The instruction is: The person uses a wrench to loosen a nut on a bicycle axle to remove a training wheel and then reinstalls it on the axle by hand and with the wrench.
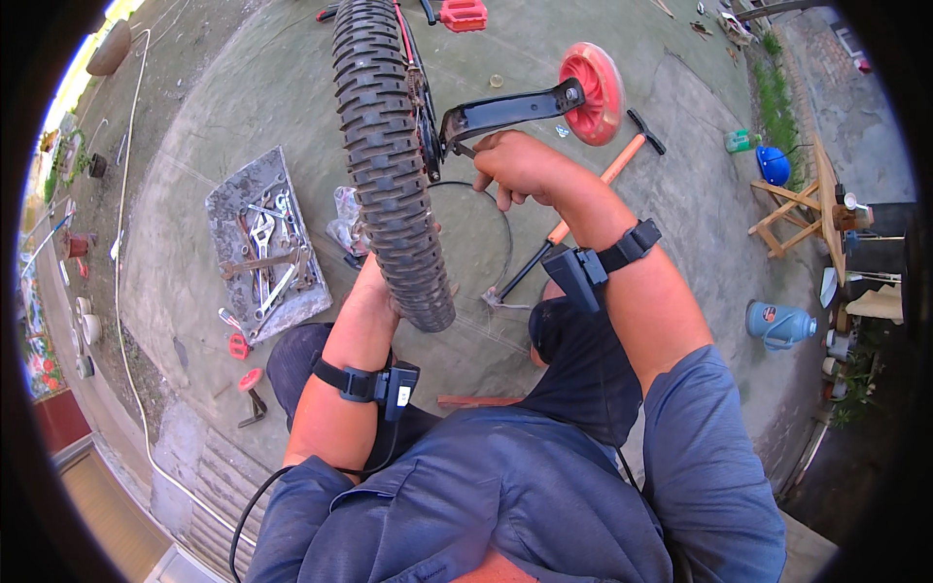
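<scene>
A small bicycle's knobby black tyre [374,126] stands upright in front of me. Beside its axle, a black bracket [510,112] carries a red training wheel [595,94]. My right hand [525,165] is at the bracket's axle end, its fingers curled closed around a short dark piece that I cannot make out. Low on the tyre's left side, my left hand [375,284] reaches behind the tread; the tyre hides most of its fingers, so its grip does not show. A red pedal [463,15] is visible at the top.
On the ground at left lies a grey tray [292,316] with several wrenches. A second training wheel [252,380] is near my left knee. An orange-barrelled hand pump [622,160] with a thin black hose lies at right. Farther right are a blue jug [780,325] and a wooden stand [792,202].
</scene>
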The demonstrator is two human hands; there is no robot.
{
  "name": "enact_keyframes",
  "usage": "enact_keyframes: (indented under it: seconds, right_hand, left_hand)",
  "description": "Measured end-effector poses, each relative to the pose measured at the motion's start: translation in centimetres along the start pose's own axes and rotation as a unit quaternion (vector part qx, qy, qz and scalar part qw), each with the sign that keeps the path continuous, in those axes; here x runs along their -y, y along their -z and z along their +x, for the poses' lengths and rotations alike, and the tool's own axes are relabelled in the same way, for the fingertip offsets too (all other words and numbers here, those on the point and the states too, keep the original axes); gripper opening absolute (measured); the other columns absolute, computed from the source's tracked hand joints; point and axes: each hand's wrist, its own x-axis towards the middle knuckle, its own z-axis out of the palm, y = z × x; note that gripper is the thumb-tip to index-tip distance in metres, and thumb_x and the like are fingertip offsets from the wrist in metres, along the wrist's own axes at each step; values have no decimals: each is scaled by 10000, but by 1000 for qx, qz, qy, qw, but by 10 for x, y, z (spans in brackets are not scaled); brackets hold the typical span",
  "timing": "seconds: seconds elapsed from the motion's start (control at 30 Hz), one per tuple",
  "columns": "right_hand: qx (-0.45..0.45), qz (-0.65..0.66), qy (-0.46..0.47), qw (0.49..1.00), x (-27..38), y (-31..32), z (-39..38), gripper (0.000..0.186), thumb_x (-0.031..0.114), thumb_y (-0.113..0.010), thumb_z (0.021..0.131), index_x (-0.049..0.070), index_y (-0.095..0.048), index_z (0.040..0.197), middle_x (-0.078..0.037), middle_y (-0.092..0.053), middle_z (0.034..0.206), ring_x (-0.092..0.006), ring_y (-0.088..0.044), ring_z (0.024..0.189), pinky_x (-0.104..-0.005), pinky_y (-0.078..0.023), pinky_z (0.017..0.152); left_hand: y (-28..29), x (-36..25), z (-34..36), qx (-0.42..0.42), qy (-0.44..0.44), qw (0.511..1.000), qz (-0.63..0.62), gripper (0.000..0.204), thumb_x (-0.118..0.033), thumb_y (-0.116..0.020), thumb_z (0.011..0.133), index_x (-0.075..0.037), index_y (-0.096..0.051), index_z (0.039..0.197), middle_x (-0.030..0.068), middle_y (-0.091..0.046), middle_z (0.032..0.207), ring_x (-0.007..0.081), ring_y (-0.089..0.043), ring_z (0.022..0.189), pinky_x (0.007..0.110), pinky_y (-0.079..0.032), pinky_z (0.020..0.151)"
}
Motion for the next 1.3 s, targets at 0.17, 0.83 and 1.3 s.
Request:
enact_keyframes:
  seconds: [0.17,0.83,1.3]
  right_hand:
    - [28,163,-16,986,-8,3,4,214,119,-474,833,-22,-553,974,-155,-613,926,-104,-477,420,-275,-304,357]
    - [47,460,11,887,-15,-15,6,139,152,-500,864,45,-528,947,-79,-584,923,-112,-529,550,-243,-326,394]
    - [-68,315,71,944,-5,-44,-2,278,241,-449,890,-23,-518,943,-144,-549,995,-211,-598,616,-290,-350,419]
  left_hand:
    - [10,4,7,56,-3,998,-25,226,-246,-646,868,-58,-577,973,12,-563,717,158,-532,552,334,-495,523]
    - [17,3,10,29,-11,999,12,290,-379,-587,933,-99,-643,986,28,-640,768,191,-627,593,427,-557,514]
    - [2,-2,1,13,-7,1000,14,277,-355,-566,941,-91,-641,976,17,-626,752,180,-629,593,425,-562,507]
